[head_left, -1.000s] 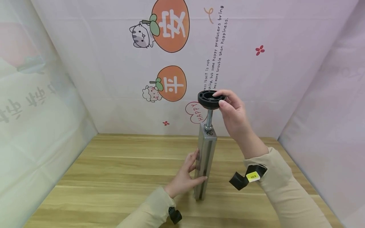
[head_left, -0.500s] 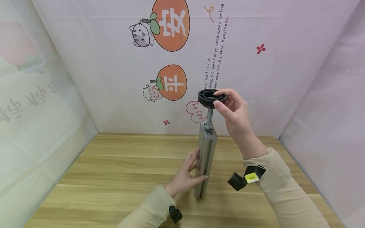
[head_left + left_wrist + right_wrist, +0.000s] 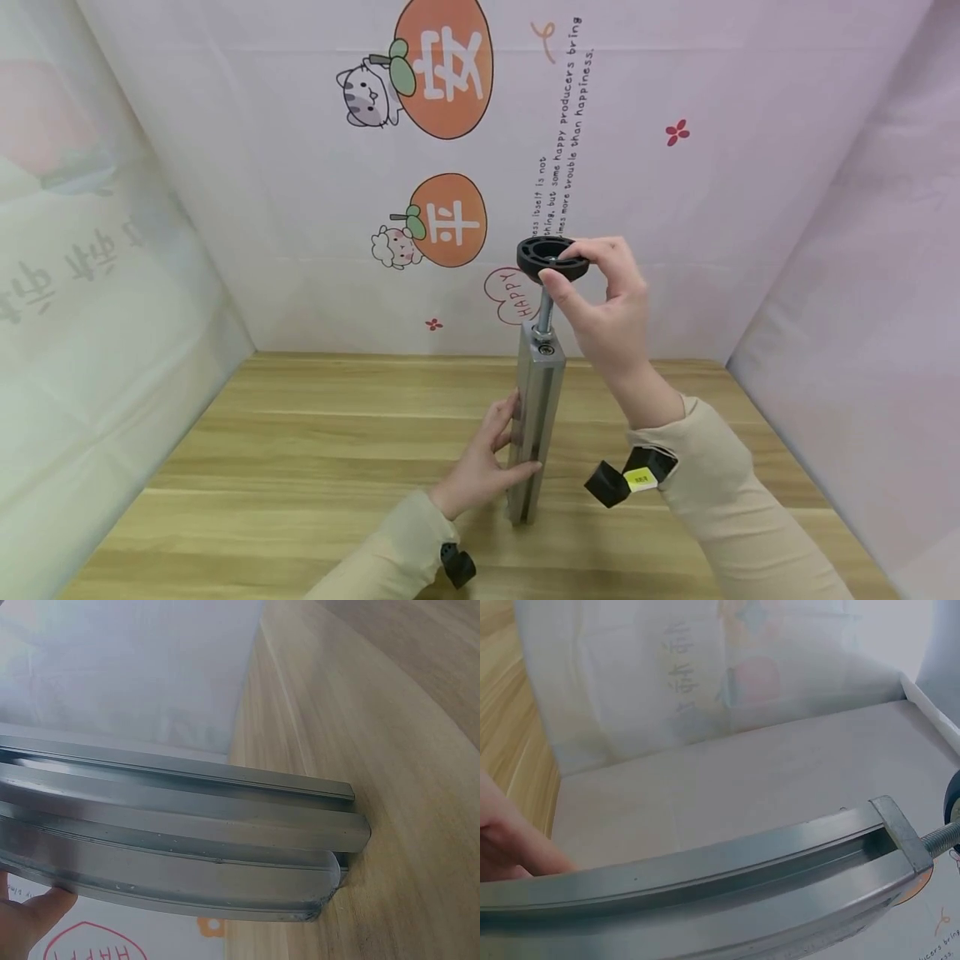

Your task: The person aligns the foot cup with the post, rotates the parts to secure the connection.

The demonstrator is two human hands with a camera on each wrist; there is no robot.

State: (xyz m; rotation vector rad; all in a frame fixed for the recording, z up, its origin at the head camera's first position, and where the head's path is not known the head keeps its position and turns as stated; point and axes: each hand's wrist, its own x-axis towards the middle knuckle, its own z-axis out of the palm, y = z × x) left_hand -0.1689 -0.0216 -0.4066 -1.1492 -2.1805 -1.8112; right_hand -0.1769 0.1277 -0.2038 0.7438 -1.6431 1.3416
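An aluminium profile (image 3: 537, 417) with long grooves stands on end on the wooden table, as its foot in the left wrist view (image 3: 225, 832) also shows. My left hand (image 3: 480, 471) grips its lower half, thumb on the near side. From a metal plate (image 3: 901, 834) on the upper end rises a threaded rod (image 3: 546, 310), with a nut (image 3: 542, 334) at its base. The rod carries a black round levelling foot (image 3: 530, 265), hollow side up. My right hand (image 3: 618, 312) pinches the foot's rim, thumb at the front and index finger reaching over the hollow.
Under the profile lies a wood-grain tabletop (image 3: 337, 450). A printed white cloth (image 3: 300, 208) hangs close behind, and pale cloth walls (image 3: 847, 275) close in both sides. Black cameras (image 3: 607, 483) sit on both wrists.
My right thumb has slid leftward round the front of the levelling foot's rim as the hand turned. The left hand keeps its grip and the profile stays upright in place.
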